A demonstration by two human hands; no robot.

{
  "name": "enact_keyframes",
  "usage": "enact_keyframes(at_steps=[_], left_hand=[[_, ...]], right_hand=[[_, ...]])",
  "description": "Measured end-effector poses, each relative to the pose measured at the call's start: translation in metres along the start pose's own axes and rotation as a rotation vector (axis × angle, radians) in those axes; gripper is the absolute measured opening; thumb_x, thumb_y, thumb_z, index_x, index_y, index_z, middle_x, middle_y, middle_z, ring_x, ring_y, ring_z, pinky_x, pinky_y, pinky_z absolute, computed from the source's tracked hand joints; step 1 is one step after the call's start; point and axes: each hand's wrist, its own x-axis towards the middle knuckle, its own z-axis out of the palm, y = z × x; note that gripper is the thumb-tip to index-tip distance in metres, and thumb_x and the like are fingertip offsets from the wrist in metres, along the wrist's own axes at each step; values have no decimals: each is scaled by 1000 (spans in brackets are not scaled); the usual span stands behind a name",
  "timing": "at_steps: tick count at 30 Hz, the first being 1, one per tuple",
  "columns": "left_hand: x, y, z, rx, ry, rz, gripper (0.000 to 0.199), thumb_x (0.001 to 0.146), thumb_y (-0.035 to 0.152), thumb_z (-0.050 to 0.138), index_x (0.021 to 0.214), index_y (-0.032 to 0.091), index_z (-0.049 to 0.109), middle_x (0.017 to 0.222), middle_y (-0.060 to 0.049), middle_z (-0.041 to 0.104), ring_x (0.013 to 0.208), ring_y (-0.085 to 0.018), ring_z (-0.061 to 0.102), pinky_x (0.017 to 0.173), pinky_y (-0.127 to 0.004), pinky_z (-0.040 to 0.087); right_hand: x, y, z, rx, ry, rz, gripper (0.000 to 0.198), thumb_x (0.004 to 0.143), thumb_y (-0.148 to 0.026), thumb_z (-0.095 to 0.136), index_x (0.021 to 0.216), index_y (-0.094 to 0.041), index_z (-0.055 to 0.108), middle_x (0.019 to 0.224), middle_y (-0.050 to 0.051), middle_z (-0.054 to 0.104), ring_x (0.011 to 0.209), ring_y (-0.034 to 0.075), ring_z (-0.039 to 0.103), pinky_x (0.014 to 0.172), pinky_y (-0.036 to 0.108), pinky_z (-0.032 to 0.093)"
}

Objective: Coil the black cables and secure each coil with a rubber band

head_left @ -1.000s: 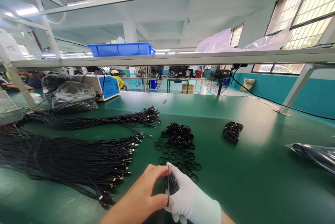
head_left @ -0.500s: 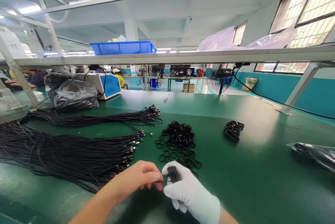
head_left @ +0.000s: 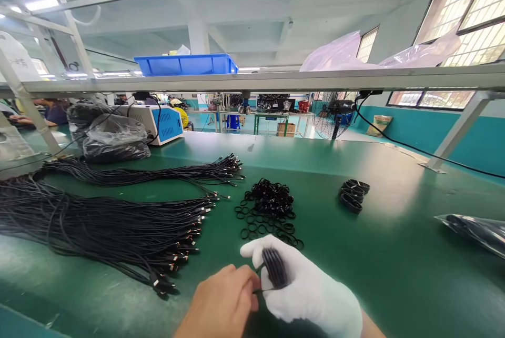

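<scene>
In my white-gloved right hand (head_left: 303,290) is a black cable (head_left: 275,268) wound into a tight coil, held between thumb and fingers. My bare left hand (head_left: 229,298) is closed beside it, its fingertips pinching a strand that runs to the coil. Just beyond the glove lies a pile of small black rings (head_left: 272,198), some loose around its near edge. Left of my hands, a thick bundle of black cables (head_left: 118,225) has its metal-tipped plugs pointing right. Behind it stretches a thinner cable bundle (head_left: 158,174).
Several coiled cables (head_left: 353,195) sit at the right, with a plastic bag (head_left: 473,232) farther right. A blue and white machine (head_left: 161,123) and bagged black goods (head_left: 114,135) stand at the back left. Overhead, a shelf (head_left: 260,83) carries a blue bin (head_left: 185,65).
Both hands have shifted slightly toward me and right. The coil has turned in my right hand and looks fuller. My left hand has swung below the glove's fingertips.
</scene>
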Motion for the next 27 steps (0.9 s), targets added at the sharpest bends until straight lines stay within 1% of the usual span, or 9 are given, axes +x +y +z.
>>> enact_keyframes(at_steps=[3, 5, 8, 11, 17, 21, 24, 25, 27], left_hand=[[13, -8, -11, -277, -131, -91, 33, 84, 20, 38, 59, 22, 59, 66, 1, 68, 70, -19, 60, 67, -27, 40], [18, -12, -18, -458, -139, -113, 25, 82, 21, 44, 65, 20, 62, 68, 0, 68, 68, -18, 59, 62, -26, 40], [21, -11, -22, -787, -35, -120, 6, 76, 21, 57, 78, 17, 62, 72, -1, 67, 68, -15, 57, 62, -24, 42], [23, -5, -18, -907, 106, -91, 7, 75, 22, 63, 77, 16, 63, 72, -2, 67, 70, -14, 57, 67, -24, 42], [34, 4, 2, -1096, 146, -156, 16, 71, 27, 68, 74, 16, 56, 64, 1, 61, 54, -9, 50, 51, -20, 39], [34, 0, 3, -999, 200, -192, 18, 71, 24, 65, 83, 20, 53, 63, 5, 54, 55, -10, 47, 49, -21, 35], [29, -1, -12, -734, 307, -171, 17, 74, 23, 59, 90, 22, 59, 75, 2, 57, 71, -15, 50, 66, -26, 38], [27, -1, -19, -663, 296, -132, 21, 74, 21, 57, 94, 24, 61, 85, 0, 59, 81, -17, 51, 74, -28, 39], [27, 1, -31, -588, 151, -37, 31, 73, 17, 55, 102, 27, 64, 103, -2, 60, 97, -20, 51, 87, -31, 37]], right_hand=[[0, 4, 2, 266, -157, 9, 51, 49, -5, 75, 92, -20, 51, 93, 0, 59, 42, 4, 47, 37, 17, 34], [4, 10, 0, 386, -201, -58, 51, 51, -12, 80, 88, -21, 47, 99, 2, 61, 37, 4, 48, 35, 17, 34], [10, 17, -4, 447, -250, -147, 52, 56, -22, 82, 91, -22, 44, 74, -1, 65, 37, 8, 51, 34, 15, 34], [12, 21, -6, 390, -284, -143, 49, 63, -24, 78, 96, -21, 42, 51, -4, 60, 35, 8, 47, 35, 14, 34], [11, 27, -8, 405, -258, -151, 45, 64, -19, 75, 97, -19, 44, 53, -1, 63, 37, 8, 49, 37, 12, 34], [10, 24, -10, 421, -215, -109, 52, 63, -18, 74, 105, -19, 44, 54, -1, 63, 39, 10, 52, 38, 13, 36], [10, 20, -11, 414, -203, -33, 65, 61, -18, 72, 119, -16, 42, 58, 1, 65, 40, 10, 52, 38, 14, 36], [10, 19, -11, 416, -219, 1, 68, 60, -19, 73, 121, -13, 42, 57, 2, 64, 39, 10, 51, 38, 15, 36], [9, 19, -10, 437, -279, 79, 69, 56, -23, 74, 118, -7, 47, 54, 3, 63, 37, 10, 50, 37, 17, 36]])
